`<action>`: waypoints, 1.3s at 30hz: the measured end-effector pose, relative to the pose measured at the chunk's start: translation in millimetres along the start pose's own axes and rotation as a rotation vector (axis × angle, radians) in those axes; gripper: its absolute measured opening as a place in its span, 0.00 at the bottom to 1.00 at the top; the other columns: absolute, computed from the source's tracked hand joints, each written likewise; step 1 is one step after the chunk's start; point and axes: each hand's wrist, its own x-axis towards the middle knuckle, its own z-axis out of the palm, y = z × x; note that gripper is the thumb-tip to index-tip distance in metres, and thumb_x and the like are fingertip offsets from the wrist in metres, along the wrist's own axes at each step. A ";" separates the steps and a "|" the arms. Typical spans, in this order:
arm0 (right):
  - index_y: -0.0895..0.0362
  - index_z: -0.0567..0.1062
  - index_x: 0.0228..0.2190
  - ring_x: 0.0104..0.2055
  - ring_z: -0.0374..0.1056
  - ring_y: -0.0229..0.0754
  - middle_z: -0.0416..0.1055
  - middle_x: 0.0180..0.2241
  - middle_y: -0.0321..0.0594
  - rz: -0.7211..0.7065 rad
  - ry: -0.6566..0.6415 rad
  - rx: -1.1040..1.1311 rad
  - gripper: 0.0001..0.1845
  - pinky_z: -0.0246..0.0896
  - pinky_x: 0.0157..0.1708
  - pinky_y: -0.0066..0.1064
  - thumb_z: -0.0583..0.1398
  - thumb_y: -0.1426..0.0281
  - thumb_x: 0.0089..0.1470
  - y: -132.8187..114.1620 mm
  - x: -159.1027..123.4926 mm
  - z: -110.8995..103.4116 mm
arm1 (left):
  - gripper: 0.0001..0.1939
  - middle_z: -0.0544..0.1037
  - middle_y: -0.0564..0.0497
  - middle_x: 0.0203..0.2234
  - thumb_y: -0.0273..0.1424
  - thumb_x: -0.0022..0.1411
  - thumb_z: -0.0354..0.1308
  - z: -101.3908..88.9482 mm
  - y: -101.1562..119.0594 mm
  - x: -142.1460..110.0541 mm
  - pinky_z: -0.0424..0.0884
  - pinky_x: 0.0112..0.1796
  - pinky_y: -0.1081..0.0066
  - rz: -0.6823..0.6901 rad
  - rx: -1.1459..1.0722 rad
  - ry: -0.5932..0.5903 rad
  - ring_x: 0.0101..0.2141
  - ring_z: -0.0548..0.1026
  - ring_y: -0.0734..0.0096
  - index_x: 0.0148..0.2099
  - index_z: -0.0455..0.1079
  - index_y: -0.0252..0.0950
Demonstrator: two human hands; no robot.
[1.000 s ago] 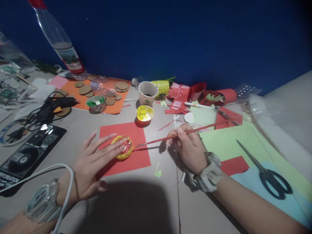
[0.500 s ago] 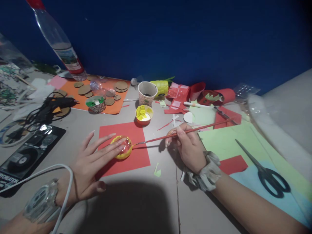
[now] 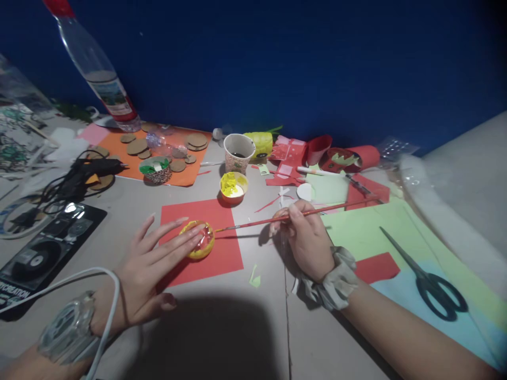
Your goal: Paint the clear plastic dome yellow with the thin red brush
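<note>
Left hand (image 3: pixel 146 266), lower left: grip slack, fingertips laid on yellow-rimmed disc (image 3: pixel 206 240), left of centre on red paper (image 3: pixel 228 256). Red paintbrush (image 3: pixel 259 222) pinched by right hand (image 3: pixel 309 240), centre-right; tip at rim. Paint cup (image 3: pixel 233 199) set beyond, mid-frame.

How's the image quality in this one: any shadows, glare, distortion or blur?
Head view: a broad dark shadow over the tabletop at bottom centre; a thin shadow from the paintbrush on the red paper; bright glare on the black package; the water bottle leans at upper left, probably wide-angle distortion; its label too soft to read.
</note>
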 end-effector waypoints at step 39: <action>0.52 0.72 0.31 0.29 0.75 0.41 0.78 0.27 0.36 -0.203 -0.177 -0.092 0.10 0.72 0.29 0.35 0.56 0.67 0.66 2.1 -33.1 3.1 | 0.43 0.73 0.40 0.58 0.57 0.67 0.39 -4.7 21.7 2.1 0.36 0.66 0.47 -0.035 0.239 0.014 0.62 0.65 0.43 0.74 0.41 0.36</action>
